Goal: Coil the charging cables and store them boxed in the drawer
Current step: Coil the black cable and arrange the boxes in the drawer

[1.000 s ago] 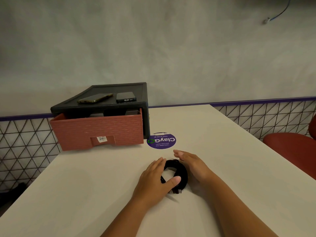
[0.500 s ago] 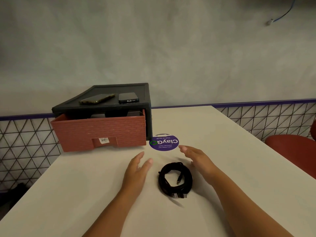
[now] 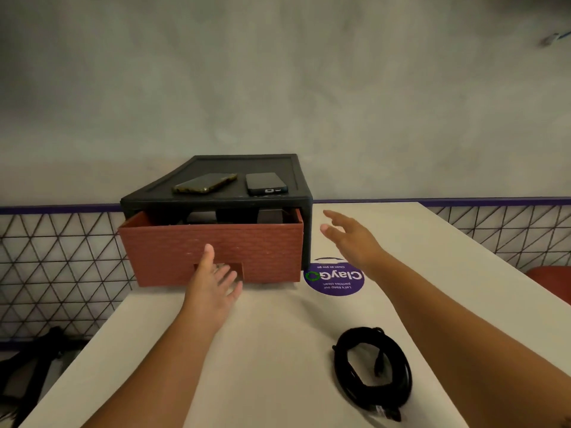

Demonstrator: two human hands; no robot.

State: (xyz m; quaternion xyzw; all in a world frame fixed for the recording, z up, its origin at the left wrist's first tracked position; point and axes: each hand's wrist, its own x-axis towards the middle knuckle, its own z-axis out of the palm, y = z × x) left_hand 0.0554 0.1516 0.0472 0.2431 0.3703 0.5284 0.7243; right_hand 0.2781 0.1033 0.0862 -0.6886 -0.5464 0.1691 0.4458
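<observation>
A coiled black charging cable (image 3: 373,370) lies on the white table (image 3: 253,359) at the near right, with no hand on it. A red woven-look drawer (image 3: 213,250) stands partly pulled out of its black cabinet (image 3: 241,168); dark shapes inside are hard to make out. My left hand (image 3: 213,281) is open, fingers spread, at the recessed handle on the drawer's front. My right hand (image 3: 350,239) hovers open just right of the cabinet's front corner, holding nothing.
Two phones (image 3: 205,183) (image 3: 265,183) lie on the cabinet's top. A round purple sticker (image 3: 335,278) is on the table beside the drawer. A red chair (image 3: 553,281) is at the right edge, wire mesh panelling runs behind, and a dark bag (image 3: 34,359) sits on the floor at left.
Both hands let go of the coiled cable and reached forward: the left to the drawer's front, the right beside the cabinet. The cable stays on the table; the view moved closer.
</observation>
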